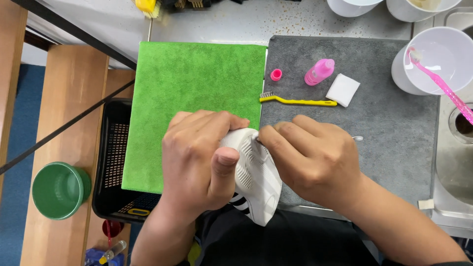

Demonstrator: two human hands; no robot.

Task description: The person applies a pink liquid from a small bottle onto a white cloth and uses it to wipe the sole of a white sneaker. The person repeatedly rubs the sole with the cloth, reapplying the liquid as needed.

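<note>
Grey mat [384,143] edge — white shoe [256,182] gripped by left hand [197,162], right hand [310,157] pinching a swab.

This looks like a small shoe-cleaning workstation — a workshop corner rather than a home. A speckled metal desk [295,17] carries a green cloth [197,83] and a grey mat [384,128], with a yellow detail brush [298,101], a pink squeeze bottle [319,72] and a white sponge pad [343,89] laid out. White tubs [433,61] stand beside a steel sink [451,162] — one holds a pink toothbrush [441,86]. A black crate [111,162] sits below.
</note>
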